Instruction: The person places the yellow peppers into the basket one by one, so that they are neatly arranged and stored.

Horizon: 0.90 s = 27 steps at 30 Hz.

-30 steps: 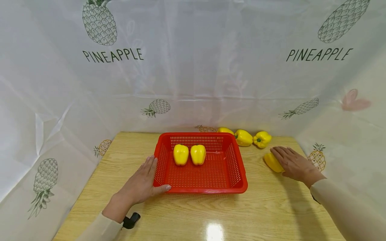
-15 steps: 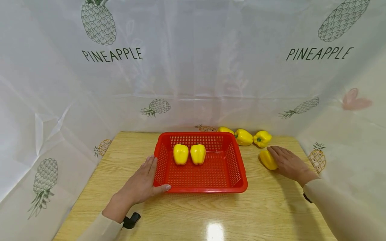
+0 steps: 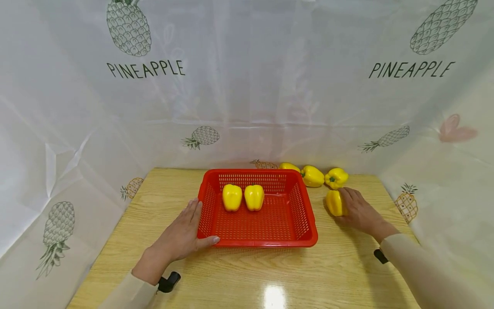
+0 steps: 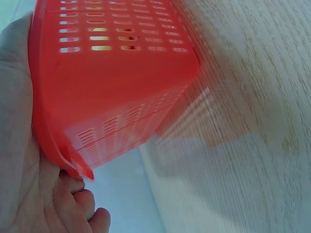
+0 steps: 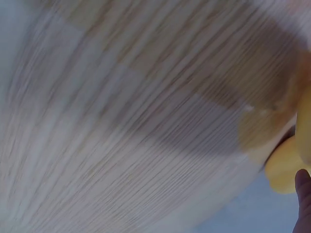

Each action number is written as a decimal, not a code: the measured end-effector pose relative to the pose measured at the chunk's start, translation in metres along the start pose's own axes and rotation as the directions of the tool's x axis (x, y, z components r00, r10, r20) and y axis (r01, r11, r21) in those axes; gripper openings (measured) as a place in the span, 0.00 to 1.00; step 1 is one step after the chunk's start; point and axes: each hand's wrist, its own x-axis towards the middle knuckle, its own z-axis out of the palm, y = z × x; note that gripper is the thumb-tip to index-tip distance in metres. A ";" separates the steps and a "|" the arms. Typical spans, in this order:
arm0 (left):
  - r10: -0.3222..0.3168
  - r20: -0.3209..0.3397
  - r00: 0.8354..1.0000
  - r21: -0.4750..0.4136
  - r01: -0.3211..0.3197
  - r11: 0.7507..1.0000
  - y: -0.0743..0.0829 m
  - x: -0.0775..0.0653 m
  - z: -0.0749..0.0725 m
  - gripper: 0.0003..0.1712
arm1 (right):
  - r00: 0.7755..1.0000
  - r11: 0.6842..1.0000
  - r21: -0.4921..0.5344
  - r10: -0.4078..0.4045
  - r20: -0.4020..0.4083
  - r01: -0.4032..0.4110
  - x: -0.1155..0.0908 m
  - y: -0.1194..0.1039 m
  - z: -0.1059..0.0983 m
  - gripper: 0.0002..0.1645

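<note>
A red plastic basket (image 3: 266,243) stands mid-table with two yellow bell peppers (image 3: 232,198) side by side inside. Along its left rim lie the straight fingers of my left hand (image 3: 175,234), thumb spread over the front rim. The left wrist view shows the palm against the basket's corner (image 4: 107,77). To the right of the basket, my right hand (image 3: 359,214) grips another yellow bell pepper (image 3: 335,203) from its right side, partly covering it. At the right edge of the right wrist view, a fingertip (image 5: 303,180) overlaps yellow peppers (image 5: 282,167).
Behind the basket's right back corner sit more yellow bell peppers (image 3: 312,176), one of them (image 3: 336,177) just behind the right hand. A printed plastic sheet (image 3: 247,86) rises at the back and sides of the wooden table (image 3: 231,279).
The right hand and the bell pepper in its grip have moved left, toward the basket, and the pepper has turned more upright. The left hand and basket have stayed in place.
</note>
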 end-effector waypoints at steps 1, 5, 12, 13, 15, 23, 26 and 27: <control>0.000 0.000 1.000 0.000 0.000 1.000 0.000 0.000 0.000 0.75 | 1.000 1.000 0.023 0.013 -0.005 -0.013 0.001 -0.003 -0.001 0.60; 0.002 -0.005 1.000 0.000 -0.002 1.000 0.000 -0.001 -0.001 0.75 | 0.999 0.998 0.064 0.020 -0.037 -0.017 0.008 -0.015 -0.004 0.58; 0.004 -0.005 1.000 -0.008 -0.004 1.000 0.001 -0.001 -0.001 0.75 | 0.997 0.998 0.059 -0.004 -0.073 0.008 0.020 -0.028 -0.011 0.60; 0.004 -0.005 1.000 -0.008 -0.004 1.000 0.001 -0.001 -0.001 0.75 | 0.997 0.998 0.056 -0.012 -0.078 0.016 0.022 -0.029 -0.011 0.60; 0.006 -0.007 1.000 -0.009 -0.006 1.000 0.000 -0.001 -0.001 0.75 | 0.995 0.998 0.048 -0.036 -0.097 0.041 0.025 -0.030 -0.013 0.60; 0.008 -0.003 1.000 -0.016 -0.008 1.000 0.000 -0.001 -0.001 0.75 | 0.970 0.990 -0.013 -0.141 -0.196 0.141 0.041 -0.036 -0.029 0.60; 0.007 0.001 1.000 -0.016 -0.007 1.000 0.000 -0.001 -0.001 0.75 | 0.966 0.988 -0.018 -0.154 -0.209 0.154 0.046 -0.039 -0.035 0.59; 0.006 0.001 1.000 -0.016 -0.006 1.000 0.000 -0.001 -0.001 0.75 | 0.966 0.988 -0.018 -0.155 -0.208 0.155 0.048 -0.041 -0.037 0.60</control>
